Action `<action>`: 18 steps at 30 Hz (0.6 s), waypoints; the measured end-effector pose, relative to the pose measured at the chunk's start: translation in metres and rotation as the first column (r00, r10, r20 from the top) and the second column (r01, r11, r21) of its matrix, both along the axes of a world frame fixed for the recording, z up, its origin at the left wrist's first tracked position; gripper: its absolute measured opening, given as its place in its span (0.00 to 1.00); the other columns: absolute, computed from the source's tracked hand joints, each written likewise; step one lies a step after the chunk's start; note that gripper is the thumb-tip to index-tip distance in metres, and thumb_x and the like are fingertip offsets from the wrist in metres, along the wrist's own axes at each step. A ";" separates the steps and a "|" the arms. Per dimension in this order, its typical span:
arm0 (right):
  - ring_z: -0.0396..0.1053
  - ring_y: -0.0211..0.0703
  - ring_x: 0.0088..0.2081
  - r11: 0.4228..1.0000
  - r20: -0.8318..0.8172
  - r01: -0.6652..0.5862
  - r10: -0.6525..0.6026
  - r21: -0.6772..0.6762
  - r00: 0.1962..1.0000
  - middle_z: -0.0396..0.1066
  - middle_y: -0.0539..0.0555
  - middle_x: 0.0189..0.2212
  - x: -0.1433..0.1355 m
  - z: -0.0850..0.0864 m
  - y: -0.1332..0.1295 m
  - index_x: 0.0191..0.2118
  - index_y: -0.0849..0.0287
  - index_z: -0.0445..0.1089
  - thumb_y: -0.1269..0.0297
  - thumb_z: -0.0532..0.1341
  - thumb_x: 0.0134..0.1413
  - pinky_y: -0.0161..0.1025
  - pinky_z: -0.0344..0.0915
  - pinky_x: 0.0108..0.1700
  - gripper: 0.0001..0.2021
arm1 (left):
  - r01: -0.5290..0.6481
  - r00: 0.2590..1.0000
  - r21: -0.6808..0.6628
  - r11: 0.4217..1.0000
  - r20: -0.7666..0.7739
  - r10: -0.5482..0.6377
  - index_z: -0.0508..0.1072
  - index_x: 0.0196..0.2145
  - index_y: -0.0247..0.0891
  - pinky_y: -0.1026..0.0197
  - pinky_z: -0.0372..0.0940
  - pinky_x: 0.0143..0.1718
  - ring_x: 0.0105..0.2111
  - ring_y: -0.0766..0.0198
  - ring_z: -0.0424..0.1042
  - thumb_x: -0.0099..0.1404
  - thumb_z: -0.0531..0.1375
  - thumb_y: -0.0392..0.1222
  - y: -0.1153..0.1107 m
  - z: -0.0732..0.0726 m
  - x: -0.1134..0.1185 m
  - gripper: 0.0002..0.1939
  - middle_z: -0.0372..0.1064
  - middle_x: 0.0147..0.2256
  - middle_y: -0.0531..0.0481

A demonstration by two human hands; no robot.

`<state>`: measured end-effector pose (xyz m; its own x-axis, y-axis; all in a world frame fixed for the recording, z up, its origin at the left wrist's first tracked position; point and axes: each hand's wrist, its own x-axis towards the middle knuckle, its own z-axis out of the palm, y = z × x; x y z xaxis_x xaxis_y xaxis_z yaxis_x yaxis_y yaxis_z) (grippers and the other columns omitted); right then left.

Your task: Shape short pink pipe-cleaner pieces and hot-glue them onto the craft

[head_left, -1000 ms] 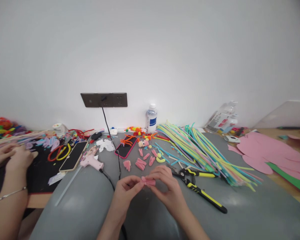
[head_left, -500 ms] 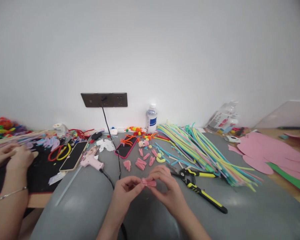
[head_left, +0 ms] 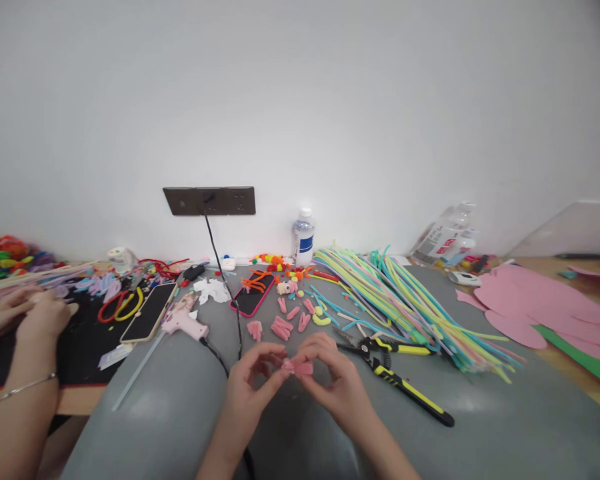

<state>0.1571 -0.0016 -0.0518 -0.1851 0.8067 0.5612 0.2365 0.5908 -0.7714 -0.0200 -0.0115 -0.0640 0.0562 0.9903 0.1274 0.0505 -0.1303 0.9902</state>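
Between my two hands is a small folded piece of pink pipe cleaner (head_left: 303, 368), held just above the grey table (head_left: 180, 413). My left hand (head_left: 257, 377) pinches its left end between thumb and fingers. On the other side my right hand (head_left: 327, 373) grips the right part, fingers curled over it. Just beyond lie more bent pink pipe-cleaner pieces (head_left: 281, 328) and a curved yellow piece (head_left: 321, 320). A small pink figure with an eye (head_left: 287, 287) rests behind them. Pliers with black and yellow handles (head_left: 380, 357) lie open to the right of my right hand.
A pink glue gun (head_left: 185, 323) and its black cord lie at left, near a phone (head_left: 150, 313). Long pastel pipe cleaners (head_left: 405, 300) spread at right. A bottle (head_left: 304, 237) stands by the wall. Another person's hands (head_left: 43, 317) work far left; pink sheets (head_left: 535, 300) lie far right.
My left fingers have shifted slightly on the pink piece, the upper ones lifting a little. Both hands stay in nearly the same place.
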 end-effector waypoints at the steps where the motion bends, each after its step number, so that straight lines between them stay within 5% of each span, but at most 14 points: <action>1: 0.71 0.46 0.36 1.000 -0.015 -0.009 0.009 -0.016 1.000 0.75 0.51 0.29 0.000 0.000 0.000 0.34 0.54 0.73 0.72 0.64 0.56 0.43 0.63 0.43 0.05 | 0.015 1.000 0.046 0.999 0.000 -0.015 0.80 0.39 0.39 0.63 0.68 0.37 0.37 0.59 0.74 0.60 0.68 0.44 0.000 0.001 0.000 0.09 0.78 0.37 0.45; 7: 0.71 0.47 0.37 0.994 -0.048 -0.054 0.049 -0.096 0.998 0.75 0.52 0.30 0.002 -0.001 -0.003 0.34 0.55 0.74 0.67 0.66 0.57 0.42 0.65 0.42 0.01 | 0.155 0.987 0.169 0.973 -0.073 -0.144 0.80 0.36 0.40 0.63 0.67 0.40 0.36 0.61 0.72 0.64 0.65 0.38 -0.001 0.007 -0.005 0.03 0.75 0.34 0.47; 18: 0.73 0.46 0.39 0.996 0.018 -0.038 0.039 -0.084 0.999 0.77 0.51 0.36 0.010 -0.001 -0.006 0.44 0.53 0.73 0.64 0.66 0.59 0.42 0.63 0.47 0.08 | 0.112 0.990 0.022 0.993 0.079 -0.114 0.78 0.31 0.36 0.63 0.69 0.38 0.34 0.60 0.73 0.60 0.66 0.40 0.001 0.002 -0.005 0.04 0.75 0.31 0.47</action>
